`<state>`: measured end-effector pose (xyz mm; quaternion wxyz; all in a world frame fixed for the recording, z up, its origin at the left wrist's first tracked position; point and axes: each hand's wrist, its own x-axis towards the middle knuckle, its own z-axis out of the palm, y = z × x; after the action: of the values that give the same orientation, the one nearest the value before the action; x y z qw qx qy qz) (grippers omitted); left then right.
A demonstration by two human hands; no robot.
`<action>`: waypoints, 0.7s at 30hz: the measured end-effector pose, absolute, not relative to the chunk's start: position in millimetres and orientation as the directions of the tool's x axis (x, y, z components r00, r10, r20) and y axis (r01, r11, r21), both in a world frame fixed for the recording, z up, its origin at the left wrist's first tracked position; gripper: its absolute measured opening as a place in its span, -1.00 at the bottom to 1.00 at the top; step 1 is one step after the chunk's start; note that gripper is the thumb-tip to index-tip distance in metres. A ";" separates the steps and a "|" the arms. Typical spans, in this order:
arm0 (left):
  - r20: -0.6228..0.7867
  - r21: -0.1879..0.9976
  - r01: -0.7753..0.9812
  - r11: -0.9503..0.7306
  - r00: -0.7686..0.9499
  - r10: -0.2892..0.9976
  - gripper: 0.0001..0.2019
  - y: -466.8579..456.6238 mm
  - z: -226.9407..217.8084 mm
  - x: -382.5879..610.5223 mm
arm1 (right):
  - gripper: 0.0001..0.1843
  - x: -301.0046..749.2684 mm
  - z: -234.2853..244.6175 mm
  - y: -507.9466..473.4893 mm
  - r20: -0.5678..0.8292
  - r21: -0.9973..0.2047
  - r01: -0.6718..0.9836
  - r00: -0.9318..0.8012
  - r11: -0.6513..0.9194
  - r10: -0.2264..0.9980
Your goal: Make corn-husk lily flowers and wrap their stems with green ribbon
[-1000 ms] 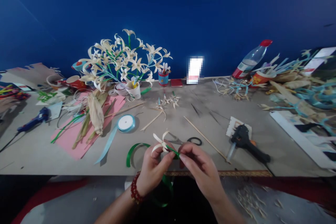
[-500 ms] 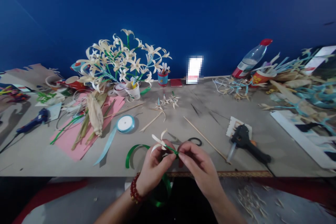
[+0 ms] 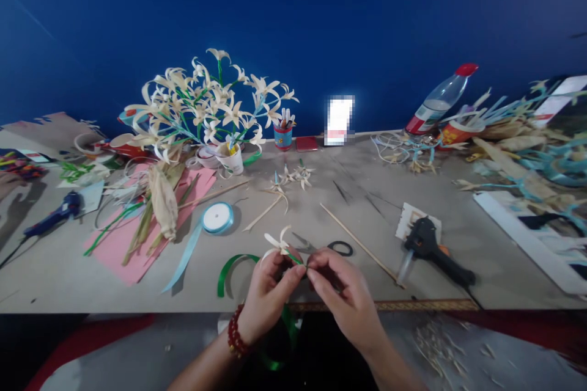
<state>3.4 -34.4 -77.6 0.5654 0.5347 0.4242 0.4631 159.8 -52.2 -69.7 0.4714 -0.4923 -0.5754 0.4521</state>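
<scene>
A small cream flower point(image 3: 279, 242) with curled petals is pinched by its green-wrapped stem point(image 3: 293, 258) in my left hand point(image 3: 270, 296), which wears a red bead bracelet. Thumb and index finger of my right hand point(image 3: 346, 296) press together at the stem's lower end, almost touching the left fingertips. Just beyond my hands lie scissors point(image 3: 340, 248), partly hidden, with a black handle loop showing. Green ribbon point(image 3: 224, 278) curls on the table left of my left hand, and a green strip point(image 3: 288, 330) hangs below the table edge.
A bunch of cream flowers point(image 3: 229, 113) stands at the back left. A roll of blue ribbon point(image 3: 217, 218) and pink paper point(image 3: 123, 253) lie on the left. To the right are a thin stick point(image 3: 358, 241), a black glue gun point(image 3: 428, 244) and a tilted bottle point(image 3: 435, 101).
My right fingers have shifted slightly left along the stem, closer to my left fingertips. Less of the green wrapped end shows now. The flower stays in my left hand.
</scene>
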 end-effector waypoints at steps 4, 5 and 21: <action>-0.010 0.991 -0.130 0.041 0.226 0.974 -0.85 -32.5 -76.0 1.5 | -0.74 166.8 -70.9 -51.7 0.018 -1.000 -0.002 -0.093 0.018 0.995; -0.017 0.988 -0.144 0.051 0.229 0.973 -0.85 -31.9 -75.5 1.0 | -0.73 168.5 -70.4 -51.3 -0.006 -0.999 -0.036 -0.095 -0.010 0.995; -0.059 0.994 -0.069 0.081 0.268 0.962 -0.87 -34.6 -79.3 -6.4 | -0.80 164.2 -70.2 -50.3 -0.052 -0.988 0.149 -0.125 -0.033 0.991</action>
<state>-6.4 -34.6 -79.3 0.5992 0.5243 0.4258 0.4299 164.2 -50.3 -70.2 0.4179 -0.5127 -0.5557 0.5037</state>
